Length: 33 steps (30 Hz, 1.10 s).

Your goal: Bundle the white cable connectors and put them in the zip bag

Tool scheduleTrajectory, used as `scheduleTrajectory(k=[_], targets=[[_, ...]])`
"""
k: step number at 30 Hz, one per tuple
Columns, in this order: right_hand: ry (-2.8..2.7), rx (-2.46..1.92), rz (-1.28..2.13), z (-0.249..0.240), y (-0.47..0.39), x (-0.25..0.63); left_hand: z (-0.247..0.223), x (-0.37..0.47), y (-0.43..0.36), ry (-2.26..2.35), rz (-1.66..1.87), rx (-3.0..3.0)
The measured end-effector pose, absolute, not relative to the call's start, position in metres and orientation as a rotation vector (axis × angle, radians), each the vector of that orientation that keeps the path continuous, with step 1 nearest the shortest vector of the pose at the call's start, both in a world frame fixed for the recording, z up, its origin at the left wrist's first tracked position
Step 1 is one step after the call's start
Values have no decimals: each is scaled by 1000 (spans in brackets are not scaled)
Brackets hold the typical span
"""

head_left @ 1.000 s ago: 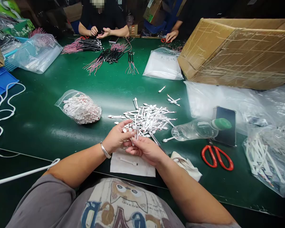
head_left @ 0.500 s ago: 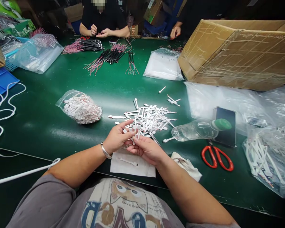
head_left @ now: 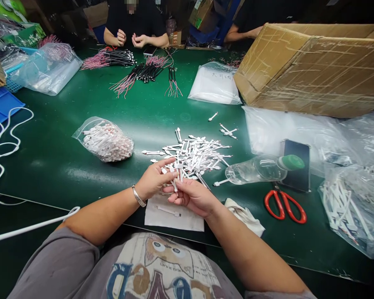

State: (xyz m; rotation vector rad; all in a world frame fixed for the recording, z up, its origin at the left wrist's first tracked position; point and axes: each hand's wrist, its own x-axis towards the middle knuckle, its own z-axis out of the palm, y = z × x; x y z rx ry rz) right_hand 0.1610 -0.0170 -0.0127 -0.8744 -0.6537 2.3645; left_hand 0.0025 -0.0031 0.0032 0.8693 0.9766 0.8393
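Observation:
Short white connector cables [head_left: 178, 167] are held between my two hands, just in front of the loose pile. My left hand [head_left: 154, 179] grips several of them between thumb and fingers. The fingers of my right hand [head_left: 193, 195] close on the lower part of the same cables. Behind my hands spreads a pile of white connector cables [head_left: 202, 151] on the green table [head_left: 90, 182]. Below my hands lies a white cloth [head_left: 190, 220] with one single cable [head_left: 167, 211] on it.
A clear bag of cables [head_left: 107, 141] sits to the left. On the right lie a plastic bottle [head_left: 255, 169], a dark phone [head_left: 296, 166], red-handled scissors [head_left: 283, 205] and a large cardboard box [head_left: 324, 74]. Across the table a person's hands [head_left: 139, 40] are near black cable bundles [head_left: 148, 72].
The cables between my hands have shifted slightly, while both hands stay in nearly the same place. Across the table, the co-worker's hands have moved apart, and another person's hand has moved toward the box.

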Motion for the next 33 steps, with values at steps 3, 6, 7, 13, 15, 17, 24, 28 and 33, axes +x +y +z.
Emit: scheduleTrajectory(k=[3, 6, 7, 13, 15, 17, 24, 28, 33], targets=[[-638, -864, 2367, -13, -18, 161, 4, 3, -3, 981, 842, 866], [-625, -860, 2366, -12, -18, 161, 4, 3, -3, 976, 843, 861], [-623, -863, 2366, -11, -18, 161, 3, 3, -3, 972, 848, 858], [-665, -904, 2342, -9, -18, 159, 1, 3, -3, 937, 877, 849], [-706, -930, 2330, -9, -19, 159, 1, 4, -3, 930, 866, 848], [-746, -953, 2319, -10, -19, 159, 1, 4, -4, 907, 849, 847], [-945, -982, 2314, -14, -21, 158, 4, 6, -2, 856, 825, 781], [-999, -969, 2355, -13, -24, 156, 2, 7, -2, 863, 791, 760], [-945, -958, 2369, -10, -25, 154, 0, 7, -1, 882, 843, 788]])
